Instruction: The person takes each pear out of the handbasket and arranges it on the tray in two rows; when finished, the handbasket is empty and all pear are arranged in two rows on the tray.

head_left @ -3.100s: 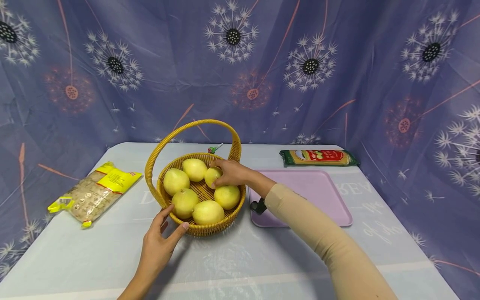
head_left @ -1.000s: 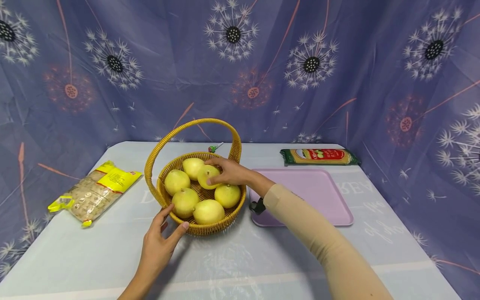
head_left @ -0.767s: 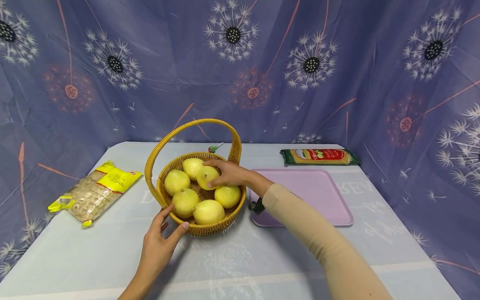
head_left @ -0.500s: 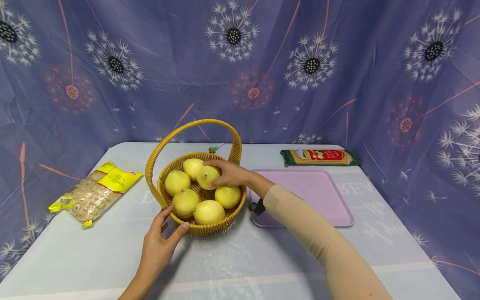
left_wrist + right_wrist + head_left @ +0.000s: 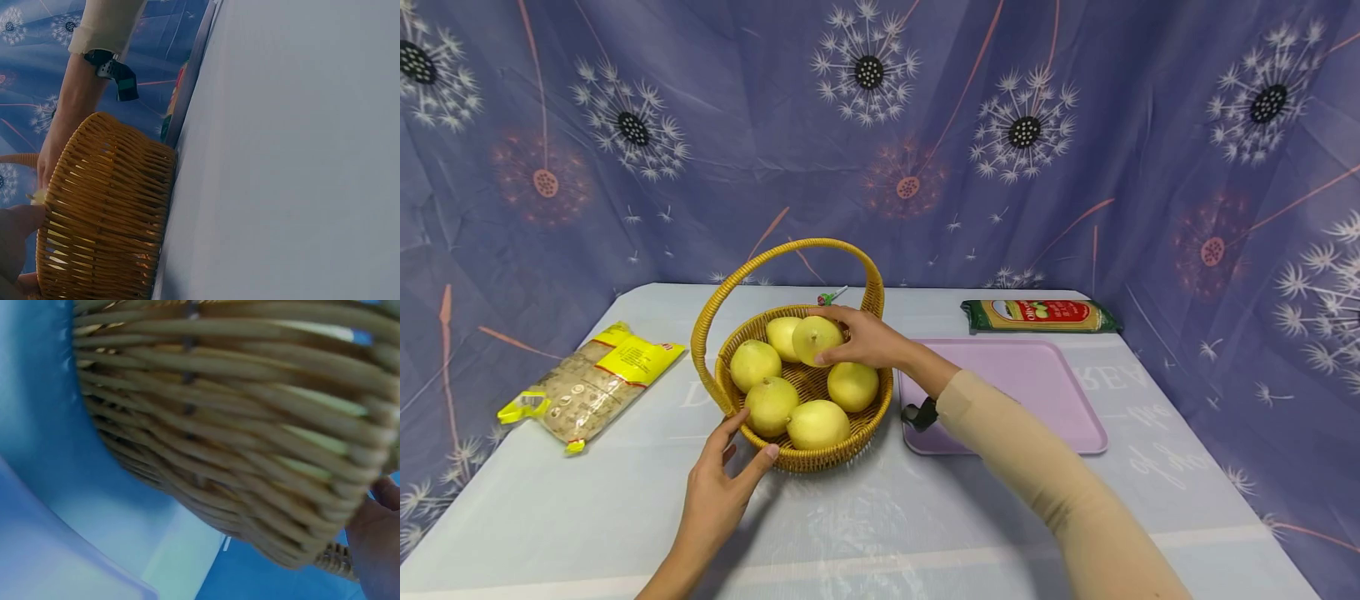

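A yellow wicker basket with a tall handle holds several round yellow-green fruits. My right hand grips one fruit between thumb and fingers at the basket's back right, beside another pale fruit. My left hand rests on the near left rim, thumb and fingers spread along it. In the left wrist view, the left thumb touches the rim of the basket. The right wrist view shows the basket's side close up and part of the right hand at its rim.
A lilac tray lies right of the basket under the right forearm. Behind it is a green-and-red packet. A yellow-labelled bag lies at the left. A small lollipop sits behind the basket.
The right hand has raised its fruit slightly toward the back of the basket. The fruit just in front of it has shifted slightly. The left hand has stayed at the rim.
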A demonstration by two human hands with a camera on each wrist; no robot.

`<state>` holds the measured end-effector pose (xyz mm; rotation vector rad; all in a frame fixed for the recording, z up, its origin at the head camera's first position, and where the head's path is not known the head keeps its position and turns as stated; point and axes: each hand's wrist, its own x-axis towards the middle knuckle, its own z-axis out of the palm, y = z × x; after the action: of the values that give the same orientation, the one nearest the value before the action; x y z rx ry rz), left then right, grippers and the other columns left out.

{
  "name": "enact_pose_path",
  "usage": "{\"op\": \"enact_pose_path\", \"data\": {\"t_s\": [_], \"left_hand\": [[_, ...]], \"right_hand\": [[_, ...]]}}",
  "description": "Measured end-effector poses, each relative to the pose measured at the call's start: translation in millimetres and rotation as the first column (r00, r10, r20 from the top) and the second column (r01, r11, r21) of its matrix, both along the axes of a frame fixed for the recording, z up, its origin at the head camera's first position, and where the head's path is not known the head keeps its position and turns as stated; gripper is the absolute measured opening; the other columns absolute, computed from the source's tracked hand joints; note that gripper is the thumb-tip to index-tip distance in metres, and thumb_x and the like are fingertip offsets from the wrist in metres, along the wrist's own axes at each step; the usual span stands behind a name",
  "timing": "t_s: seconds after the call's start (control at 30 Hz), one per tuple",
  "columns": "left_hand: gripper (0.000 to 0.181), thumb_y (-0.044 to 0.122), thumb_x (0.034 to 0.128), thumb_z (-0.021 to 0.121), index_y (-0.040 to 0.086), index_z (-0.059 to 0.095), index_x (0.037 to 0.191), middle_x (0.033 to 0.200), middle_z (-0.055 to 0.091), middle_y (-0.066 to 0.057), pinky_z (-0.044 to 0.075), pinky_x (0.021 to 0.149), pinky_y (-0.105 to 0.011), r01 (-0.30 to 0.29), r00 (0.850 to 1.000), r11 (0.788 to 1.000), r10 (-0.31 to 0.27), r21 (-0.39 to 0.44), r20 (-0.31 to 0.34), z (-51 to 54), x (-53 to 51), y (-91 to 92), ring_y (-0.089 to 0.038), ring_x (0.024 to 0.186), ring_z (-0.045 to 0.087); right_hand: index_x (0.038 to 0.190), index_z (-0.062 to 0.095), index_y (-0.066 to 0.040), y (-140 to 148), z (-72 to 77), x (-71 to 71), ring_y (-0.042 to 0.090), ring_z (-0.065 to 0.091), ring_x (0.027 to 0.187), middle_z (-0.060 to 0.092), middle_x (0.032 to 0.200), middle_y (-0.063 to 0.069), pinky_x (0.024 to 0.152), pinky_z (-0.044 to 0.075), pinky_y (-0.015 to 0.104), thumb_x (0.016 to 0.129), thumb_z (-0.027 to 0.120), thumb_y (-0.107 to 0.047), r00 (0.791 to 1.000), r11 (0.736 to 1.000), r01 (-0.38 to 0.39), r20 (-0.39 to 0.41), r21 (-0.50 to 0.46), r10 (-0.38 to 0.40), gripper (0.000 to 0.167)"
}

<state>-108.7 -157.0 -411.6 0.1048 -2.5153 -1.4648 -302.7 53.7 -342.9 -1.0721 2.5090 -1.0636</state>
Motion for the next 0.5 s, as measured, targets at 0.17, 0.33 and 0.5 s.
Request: {"op": "enact_pose_path", "data": {"t_s": [0.17,0.33,0.5], "left_hand": [[0.065,0.034,0.0874,0.067,0.013,0.039,0.142,0.151,0.035,-0.014,0.037,0.109,-0.052,-0.002,1.0,1.0,0.002,0.001,0.009,-0.8,0.3,-0.5,-0.034,0.14,0.032],[0.065,0.034,0.0872,0.068,0.013,0.04,0.142,0.151,0.036,-0.014,0.037,0.11,-0.051,-0.005,1.0,1.0,0.005,0.002,0.005,-1.0,-0.4,-0.7,-0.033,0.14,0.032],[0.065,0.033,0.0871,0.068,0.013,0.04,0.142,0.15,0.036,-0.014,0.037,0.109,-0.051,-0.005,1.0,1.0,0.005,0.003,-0.002,-1.4,-0.9,-0.7,-0.033,0.14,0.032]], "right_hand": [[0.145,0.038,-0.028,4,8.1,5.7,0.013,0.058,0.105,0.05,0.137,-0.002,0.084,0.054,0.028,0.079,0.074,-0.042,1.0,0.999,0.004,-0.007,-0.042,-0.005,0.077],[0.143,0.038,-0.034,11,13.0,10.3,0.013,0.058,0.105,0.048,0.139,-0.005,0.084,0.054,0.028,0.078,0.075,-0.041,1.0,0.996,0.012,0.001,-0.084,-0.012,0.075],[0.142,0.039,-0.037,19,15.9,15.3,0.014,0.058,0.112,0.044,0.143,-0.005,0.089,0.055,0.03,0.08,0.075,-0.037,1.0,0.988,-0.001,0.021,-0.157,0.005,0.072]]}}
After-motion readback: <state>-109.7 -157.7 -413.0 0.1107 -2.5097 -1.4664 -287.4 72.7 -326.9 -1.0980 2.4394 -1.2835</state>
